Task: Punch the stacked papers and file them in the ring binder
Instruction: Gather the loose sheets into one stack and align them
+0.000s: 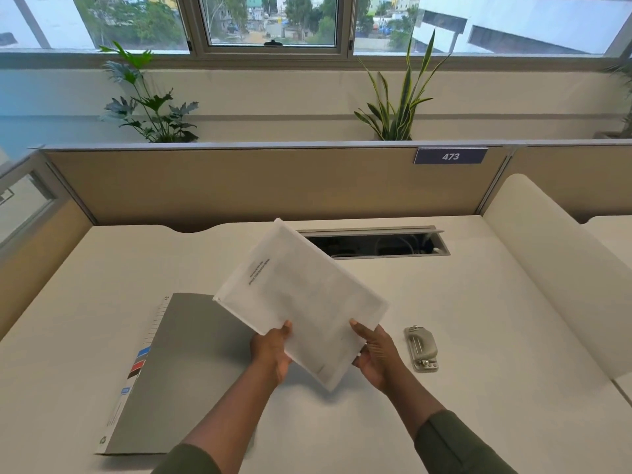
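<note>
A stack of white printed papers (301, 295) is held tilted in the air above the desk. My left hand (272, 350) grips its lower left edge, thumb on top. My right hand (376, 354) grips the lower right edge, thumb on the sheet. A grey ring binder (178, 371) lies closed on the white desk to the left, partly under the papers, with coloured labels along its spine. A metal hole punch (421, 348) sits on the desk just right of my right hand.
An open cable tray slot (376, 244) is set into the desk (496, 354) behind the papers. A beige partition (239, 186) with a "473" sign closes the back. A white curved divider (561, 268) rises on the right. Plants stand behind the partition.
</note>
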Demonstrator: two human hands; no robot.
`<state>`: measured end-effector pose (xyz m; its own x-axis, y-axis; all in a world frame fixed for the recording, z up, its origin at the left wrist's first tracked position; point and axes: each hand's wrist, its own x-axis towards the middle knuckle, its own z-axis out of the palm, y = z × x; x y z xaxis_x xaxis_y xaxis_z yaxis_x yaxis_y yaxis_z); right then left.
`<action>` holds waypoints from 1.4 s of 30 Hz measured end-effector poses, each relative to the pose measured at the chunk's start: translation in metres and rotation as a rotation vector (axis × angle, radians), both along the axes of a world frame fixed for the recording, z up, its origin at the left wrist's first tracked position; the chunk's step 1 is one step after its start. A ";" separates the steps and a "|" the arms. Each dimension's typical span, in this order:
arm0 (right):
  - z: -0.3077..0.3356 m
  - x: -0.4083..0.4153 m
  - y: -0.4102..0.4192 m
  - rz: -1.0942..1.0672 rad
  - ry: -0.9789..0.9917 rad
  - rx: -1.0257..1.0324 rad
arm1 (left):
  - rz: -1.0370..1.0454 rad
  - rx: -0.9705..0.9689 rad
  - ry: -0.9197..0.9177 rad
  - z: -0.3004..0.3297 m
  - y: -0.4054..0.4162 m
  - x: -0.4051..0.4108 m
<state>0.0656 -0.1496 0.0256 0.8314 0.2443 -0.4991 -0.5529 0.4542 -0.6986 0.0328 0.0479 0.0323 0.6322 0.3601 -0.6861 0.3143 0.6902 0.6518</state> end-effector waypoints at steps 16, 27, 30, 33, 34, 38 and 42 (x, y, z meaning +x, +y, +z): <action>0.017 0.033 -0.057 0.169 -0.253 -0.453 | -0.271 0.082 -0.150 -0.005 0.067 -0.015; 0.019 0.029 -0.060 0.057 -0.463 -0.647 | -0.427 0.798 -0.209 0.010 0.052 -0.014; 0.020 0.024 -0.062 0.078 -0.481 -0.656 | -0.430 0.824 -0.223 0.005 0.048 -0.017; 0.028 0.018 -0.060 0.147 -0.481 -0.671 | -0.450 0.809 -0.194 -0.002 0.044 -0.017; 0.030 0.016 -0.059 0.152 -0.471 -0.677 | -0.426 0.793 -0.185 -0.003 0.043 -0.016; 0.024 0.018 -0.059 0.121 -0.454 -0.656 | -0.343 0.740 -0.188 -0.001 0.041 -0.011; 0.014 0.021 -0.061 0.105 -0.432 -0.654 | -0.340 0.717 -0.199 0.000 0.039 -0.012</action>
